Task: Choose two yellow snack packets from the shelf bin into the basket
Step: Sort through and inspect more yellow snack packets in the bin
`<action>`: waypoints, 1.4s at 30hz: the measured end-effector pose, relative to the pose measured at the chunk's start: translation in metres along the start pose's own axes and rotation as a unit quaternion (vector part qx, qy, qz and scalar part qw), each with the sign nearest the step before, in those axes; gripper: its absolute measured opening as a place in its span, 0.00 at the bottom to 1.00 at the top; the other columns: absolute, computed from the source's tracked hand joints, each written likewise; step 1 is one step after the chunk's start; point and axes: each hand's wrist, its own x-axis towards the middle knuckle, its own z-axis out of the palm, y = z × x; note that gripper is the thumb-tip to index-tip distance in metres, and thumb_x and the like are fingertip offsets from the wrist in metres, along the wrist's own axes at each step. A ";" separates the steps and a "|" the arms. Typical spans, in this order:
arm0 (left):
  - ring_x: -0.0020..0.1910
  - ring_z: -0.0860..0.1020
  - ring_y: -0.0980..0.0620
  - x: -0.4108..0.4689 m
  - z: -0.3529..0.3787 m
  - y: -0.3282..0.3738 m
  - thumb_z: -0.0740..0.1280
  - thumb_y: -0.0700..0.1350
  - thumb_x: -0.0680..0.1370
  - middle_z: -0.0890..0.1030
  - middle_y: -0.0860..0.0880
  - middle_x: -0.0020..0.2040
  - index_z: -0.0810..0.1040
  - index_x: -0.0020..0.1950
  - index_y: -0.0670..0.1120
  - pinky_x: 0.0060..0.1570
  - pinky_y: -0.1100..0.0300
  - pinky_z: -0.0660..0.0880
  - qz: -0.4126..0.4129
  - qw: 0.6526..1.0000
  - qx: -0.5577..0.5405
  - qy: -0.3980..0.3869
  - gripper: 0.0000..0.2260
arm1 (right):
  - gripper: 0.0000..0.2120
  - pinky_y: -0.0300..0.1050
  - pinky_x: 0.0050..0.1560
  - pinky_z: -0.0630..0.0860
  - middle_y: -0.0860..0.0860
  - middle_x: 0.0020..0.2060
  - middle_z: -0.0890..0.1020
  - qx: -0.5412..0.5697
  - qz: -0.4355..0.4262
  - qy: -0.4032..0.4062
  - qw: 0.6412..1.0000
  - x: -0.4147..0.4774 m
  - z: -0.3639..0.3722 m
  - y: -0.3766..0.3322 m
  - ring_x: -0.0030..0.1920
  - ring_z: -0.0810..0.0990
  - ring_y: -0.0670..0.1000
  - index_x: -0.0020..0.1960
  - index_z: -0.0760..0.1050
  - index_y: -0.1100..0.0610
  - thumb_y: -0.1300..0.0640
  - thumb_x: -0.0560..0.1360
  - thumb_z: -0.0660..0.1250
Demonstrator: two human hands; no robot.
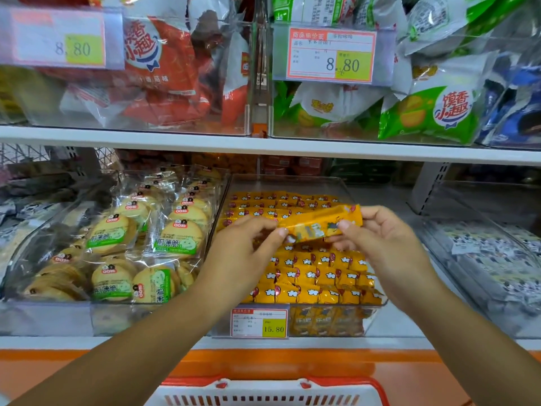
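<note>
cam: you have one view, head-worn, wide-angle | faces: forward and down at the shelf bin [295,183] | range: near | frame: upper shelf [175,140] at top, basket [272,382] rim at bottom edge

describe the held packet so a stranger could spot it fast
On the lower shelf, find the clear bin with the 15.80 price tag. Above it the left hand and right hand pinch one yellow packet; it alone is lifted above the packed rows.
</note>
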 end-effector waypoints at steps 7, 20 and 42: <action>0.80 0.47 0.55 0.018 0.014 -0.002 0.51 0.61 0.83 0.52 0.53 0.82 0.56 0.81 0.54 0.79 0.54 0.45 0.019 0.945 0.252 -0.209 0.27 | 0.11 0.43 0.44 0.78 0.48 0.38 0.84 -0.300 -0.058 0.027 0.952 0.057 -0.013 -0.012 0.42 0.84 0.47 0.54 0.75 0.51 0.51 0.75 0.72; 0.79 0.36 0.58 0.015 0.018 -0.019 0.46 0.66 0.81 0.40 0.56 0.81 0.46 0.81 0.58 0.74 0.57 0.33 0.002 0.933 0.280 -0.226 0.30 | 0.12 0.40 0.52 0.68 0.49 0.57 0.75 -0.630 -0.027 -0.283 0.722 0.124 0.018 0.010 0.57 0.74 0.49 0.61 0.78 0.52 0.51 0.79 0.67; 0.68 0.72 0.54 0.012 0.011 -0.010 0.63 0.56 0.81 0.72 0.54 0.72 0.59 0.79 0.54 0.62 0.61 0.68 -0.032 0.996 0.048 -0.061 0.28 | 0.14 0.37 0.45 0.80 0.42 0.46 0.84 -0.217 -0.145 -0.050 0.964 0.035 0.018 -0.012 0.48 0.83 0.45 0.43 0.79 0.40 0.60 0.77 0.70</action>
